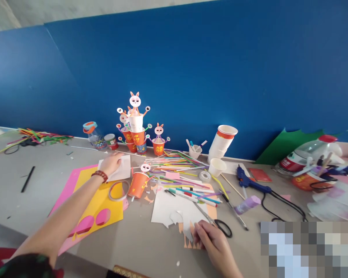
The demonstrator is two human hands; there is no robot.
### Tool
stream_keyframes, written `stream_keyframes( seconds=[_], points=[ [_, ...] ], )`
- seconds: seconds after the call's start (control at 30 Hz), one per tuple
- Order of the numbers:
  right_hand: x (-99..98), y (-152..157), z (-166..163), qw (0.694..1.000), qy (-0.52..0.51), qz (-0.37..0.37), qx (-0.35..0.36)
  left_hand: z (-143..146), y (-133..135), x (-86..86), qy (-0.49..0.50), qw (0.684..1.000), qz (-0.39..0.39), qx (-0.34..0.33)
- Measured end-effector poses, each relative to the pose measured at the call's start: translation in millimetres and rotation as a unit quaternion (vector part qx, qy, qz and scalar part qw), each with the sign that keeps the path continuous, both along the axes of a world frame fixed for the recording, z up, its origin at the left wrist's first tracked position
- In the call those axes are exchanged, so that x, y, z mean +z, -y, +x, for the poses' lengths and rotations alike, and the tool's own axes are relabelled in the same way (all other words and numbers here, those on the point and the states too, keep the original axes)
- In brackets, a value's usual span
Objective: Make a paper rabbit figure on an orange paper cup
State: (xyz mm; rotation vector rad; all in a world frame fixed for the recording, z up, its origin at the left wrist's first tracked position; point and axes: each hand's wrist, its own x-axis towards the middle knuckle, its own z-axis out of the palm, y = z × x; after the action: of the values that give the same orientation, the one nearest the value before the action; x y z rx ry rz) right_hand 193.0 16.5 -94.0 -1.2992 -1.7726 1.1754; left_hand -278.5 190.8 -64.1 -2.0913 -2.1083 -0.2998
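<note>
Left hand (111, 163) rests palm-down on white sheet (124, 170), grip not discernible; right hand (213, 241) pinches orange cut-outs (188, 242) at near table edge, beside scissors (222, 227); bunny cups (137, 135) stand assembled by the wall; tipped cup (138, 184) appears unfinished.

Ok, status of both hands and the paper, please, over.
Left hand on white sheet, grip unclear. Right hand touching orange scraps, grip unclear. Scissors lie just beside right hand.

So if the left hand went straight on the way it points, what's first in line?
The left hand rests on a white sheet; past that, probably the stacked orange bunny cups by the blue wall, depth unclear.
</note>
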Motion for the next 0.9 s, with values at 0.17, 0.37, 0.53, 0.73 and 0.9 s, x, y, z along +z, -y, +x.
stream_keyframes(
  seconds=[0.17, 0.37, 0.53, 0.73, 0.9],
  points=[
    [-0.8, -1.3, 4.8, 0.997, 0.054, 0.054, -0.008, 17.9, -53.6, -4.0, -0.058, 0.997, -0.037, -0.024],
    [3.6, -2.3, 4.4, 0.985, 0.12, 0.127, -0.011, 22.5, -64.0, -9.7, -0.107, 0.993, -0.05, -0.03],
    [6.6, -2.0, 2.6, 0.979, 0.138, 0.148, 0.005, 18.9, -49.2, 2.0, -0.121, 0.992, -0.018, -0.039],
    [5.0, -1.9, 5.0, 0.977, 0.144, 0.158, 0.0, 10.5, -13.5, 8.0, -0.115, 0.993, 0.003, -0.041],
    [3.4, -0.7, 5.5, 0.976, 0.149, 0.161, 0.001, 3.6, 3.7, -0.8, -0.089, 0.995, -0.017, -0.046]
  ],
)
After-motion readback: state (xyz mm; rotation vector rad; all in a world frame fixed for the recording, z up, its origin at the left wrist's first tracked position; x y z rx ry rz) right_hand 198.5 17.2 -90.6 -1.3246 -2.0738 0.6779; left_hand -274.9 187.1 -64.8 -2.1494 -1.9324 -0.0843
